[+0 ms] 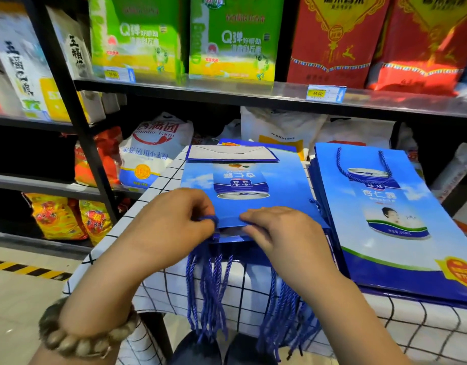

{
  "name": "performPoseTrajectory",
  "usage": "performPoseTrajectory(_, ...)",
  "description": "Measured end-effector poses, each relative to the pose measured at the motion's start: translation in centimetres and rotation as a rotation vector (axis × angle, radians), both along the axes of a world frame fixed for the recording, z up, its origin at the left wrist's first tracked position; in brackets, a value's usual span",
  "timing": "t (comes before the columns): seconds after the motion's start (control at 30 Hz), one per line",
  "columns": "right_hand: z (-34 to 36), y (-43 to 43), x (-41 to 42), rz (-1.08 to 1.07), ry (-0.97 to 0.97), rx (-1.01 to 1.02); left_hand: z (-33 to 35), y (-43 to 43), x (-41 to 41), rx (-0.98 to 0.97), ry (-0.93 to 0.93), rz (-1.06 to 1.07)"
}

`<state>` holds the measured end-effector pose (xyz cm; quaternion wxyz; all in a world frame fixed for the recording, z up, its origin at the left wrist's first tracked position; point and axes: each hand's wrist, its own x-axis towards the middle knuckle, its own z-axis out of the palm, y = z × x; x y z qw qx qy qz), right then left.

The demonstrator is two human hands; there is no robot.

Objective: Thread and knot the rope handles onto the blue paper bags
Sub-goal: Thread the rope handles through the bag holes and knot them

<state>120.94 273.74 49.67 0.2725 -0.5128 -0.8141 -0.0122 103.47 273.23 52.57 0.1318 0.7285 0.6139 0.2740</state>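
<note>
A flat blue paper bag [253,180] lies on top of a stack at the table's middle, its open top edge towards me. My left hand [171,222] pinches a blue rope end [210,219] at that edge. My right hand [277,230] presses and grips the bag's top edge beside it. Several loose blue rope handles [210,291] hang from under the stack over the table's front edge, and more ropes [285,317] hang to the right. A second stack of blue bags [400,233] on the right has a rope handle [364,164] fitted on the top bag.
The table wears a white checked cloth [385,325]. Behind it stand black shelves [227,90] with green and red boxes and flour sacks [153,151]. A yellow-black floor stripe [27,270] runs at the left. A bead bracelet [77,335] circles my left wrist.
</note>
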Motion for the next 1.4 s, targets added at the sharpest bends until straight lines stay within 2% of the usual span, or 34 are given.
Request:
performPoseTrajectory(0.07,0.0,0.3,0.2,-0.016,0.040,-0.089,0.6,0.3,0.4,0.008,-0.313,0.014)
performPoseTrajectory(0.17,0.1,0.2,0.3,0.079,0.190,-0.182,1.2,0.4,1.6,-0.137,-0.794,-0.054)
performPoseTrajectory(0.27,0.3,-0.1,0.3,0.174,0.231,-0.236,1.4,0.5,3.0,-0.242,-1.018,-0.130)
performPoseTrajectory(0.37,0.1,-0.2,0.1,0.273,0.314,-0.319,1.3,0.7,3.9,-0.250,-1.139,-0.141)
performPoseTrajectory(0.5,0.9,-1.0,0.9,0.453,0.773,-0.530,1.2,0.9,3.8,-0.239,-1.181,-0.130)
performPoseTrajectory(0.57,1.9,-1.5,1.4,0.470,0.844,-0.586,1.1,1.0,3.6,-0.234,-1.190,-0.123)
performPoseTrajectory(0.67,3.3,-1.2,1.2,0.376,0.829,-0.565,1.0,1.1,3.5,-0.166,-1.208,-0.120)
performPoseTrajectory(0.73,4.3,-0.3,1.2,0.286,0.883,-0.503,1.1,0.9,3.7,-0.121,-1.123,-0.110)
performPoseTrajectory(0.8,5.6,0.7,1.4,0.261,1.039,-0.472,1.2,0.4,4.4,-0.130,-1.026,-0.143)
performPoseTrajectory(0.9,7.0,2.4,1.6,0.274,1.186,-0.516,0.7,0.1,5.7,-0.196,-0.835,-0.249)
performPoseTrajectory(1.0,7.5,3.3,1.5,0.288,1.171,-0.617,0.7,0.4,6.4,-0.190,-0.718,-0.271)
performPoseTrajectory(1.1,7.2,3.8,2.4,0.131,1.005,-0.598,1.5,1.0,6.5,-0.253,-0.864,-0.241)
performPoseTrajectory(1.23,6.3,3.4,4.5,-0.121,0.809,-0.432,1.8,2.3,6.5,-0.164,-0.932,-0.200)
performPoseTrajectory(1.3,5.8,2.4,5.1,-0.126,0.738,-0.428,1.8,2.9,6.7,-0.112,-0.915,-0.182)
performPoseTrajectory(1.4,5.3,0.8,4.8,-0.012,0.706,-0.538,1.6,3.5,7.7,-0.011,-0.843,-0.157)
